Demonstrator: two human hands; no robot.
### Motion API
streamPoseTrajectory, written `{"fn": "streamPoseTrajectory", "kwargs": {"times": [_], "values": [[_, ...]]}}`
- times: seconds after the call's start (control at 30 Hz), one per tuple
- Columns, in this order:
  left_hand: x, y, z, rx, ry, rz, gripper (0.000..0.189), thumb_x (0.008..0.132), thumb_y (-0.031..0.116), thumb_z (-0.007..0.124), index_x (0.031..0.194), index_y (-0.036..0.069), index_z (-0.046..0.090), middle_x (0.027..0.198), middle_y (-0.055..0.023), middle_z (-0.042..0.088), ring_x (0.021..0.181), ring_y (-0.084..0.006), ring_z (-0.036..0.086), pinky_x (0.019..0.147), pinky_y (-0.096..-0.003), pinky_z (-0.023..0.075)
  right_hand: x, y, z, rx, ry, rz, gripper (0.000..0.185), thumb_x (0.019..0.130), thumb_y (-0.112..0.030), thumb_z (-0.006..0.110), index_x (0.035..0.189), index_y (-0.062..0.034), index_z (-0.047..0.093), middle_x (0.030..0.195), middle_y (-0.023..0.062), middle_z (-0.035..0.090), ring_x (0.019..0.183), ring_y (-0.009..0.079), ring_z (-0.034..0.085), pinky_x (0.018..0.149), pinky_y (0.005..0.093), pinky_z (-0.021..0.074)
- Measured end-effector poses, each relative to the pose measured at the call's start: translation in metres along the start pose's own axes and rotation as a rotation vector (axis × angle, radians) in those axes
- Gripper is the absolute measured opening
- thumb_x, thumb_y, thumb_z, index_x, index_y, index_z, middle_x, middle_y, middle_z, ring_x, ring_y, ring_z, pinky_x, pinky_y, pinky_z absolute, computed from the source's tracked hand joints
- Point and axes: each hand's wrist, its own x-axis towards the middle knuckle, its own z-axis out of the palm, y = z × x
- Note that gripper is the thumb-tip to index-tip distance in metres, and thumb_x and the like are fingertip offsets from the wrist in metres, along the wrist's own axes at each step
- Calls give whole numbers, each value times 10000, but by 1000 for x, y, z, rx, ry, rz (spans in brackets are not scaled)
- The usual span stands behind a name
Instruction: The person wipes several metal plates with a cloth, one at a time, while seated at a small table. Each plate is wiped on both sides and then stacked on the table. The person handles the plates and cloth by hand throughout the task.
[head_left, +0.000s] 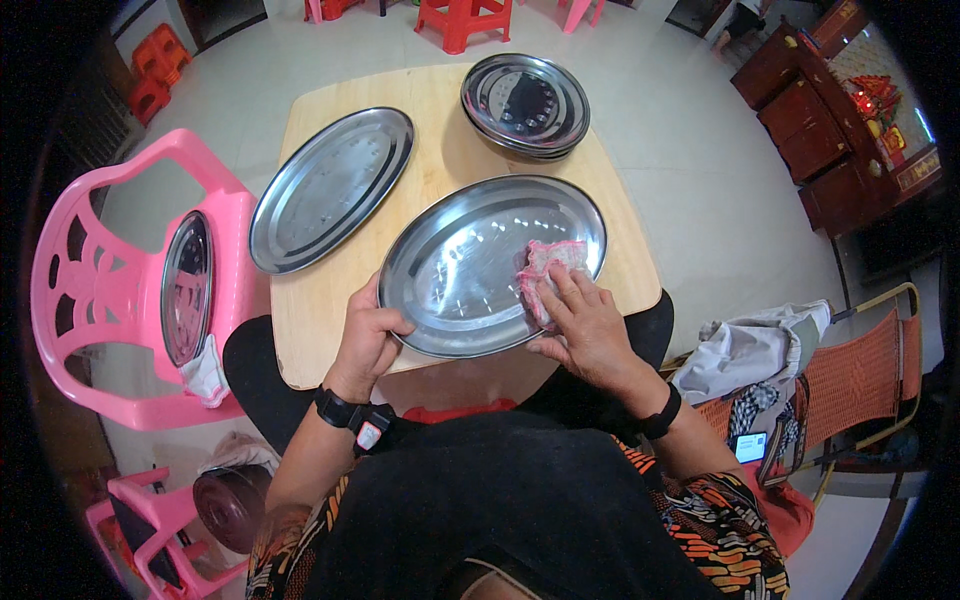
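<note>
My left hand (372, 337) grips the near left rim of an oval stainless steel platter (457, 247), thumb over the edge. Against the platter's right side, my right hand (581, 319) presses a white cloth with pink edging (553, 259); its fingers lie over the cloth and its thumb is near the rim. A second oval steel platter (334, 187) rests on the left part of the light wooden table (435, 161). Beyond, at the far right of the tabletop, stands a stack of oval steel platters (525, 105).
To the left, a pink plastic armchair (169, 161) holds another steel platter (187, 289) and a white cloth (204, 375). A woven folding chair (855, 367) with clothing and a lit phone (751, 448) is at right. Red stools (461, 26) stand beyond the table, a dark wooden cabinet (806, 124) farther right.
</note>
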Motion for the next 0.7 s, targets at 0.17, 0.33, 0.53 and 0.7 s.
{"fn": "streamPoseTrajectory", "kwargs": {"times": [0.17,0.33,0.53,0.7], "values": [[-1,0,-1,-20,-10,-2,769,589,-189,492,1348,-63,496,1181,-103,631,1053,-202,623,944,-301,487,-1,-2,0,5,-34,-4,827,855,-657,564,1430,-70,470,1501,211,394,1308,434,421,991,497,383],[-3,0,-1,36,-11,-4,775,602,-173,518,1366,-49,486,1203,-91,624,1074,-196,616,955,-306,483,2,-6,2,3,-13,-23,811,862,-639,569,1429,-69,463,1499,227,383,1284,452,432,988,498,394],[-6,4,3,94,-86,-10,833,581,-124,623,1392,-39,454,1260,-113,613,1133,-218,610,1012,-332,475,28,-22,4,200,10,-44,684,907,-547,575,1394,-71,505,1485,235,394,1271,475,427,998,523,404],[-4,3,0,20,-142,15,819,602,-140,611,1396,-28,447,1263,-111,613,1121,-213,623,980,-339,506,81,-52,-1,381,85,-161,517,929,-387,600,1353,-96,554,1455,229,424,1282,480,403,1040,506,397]]}}
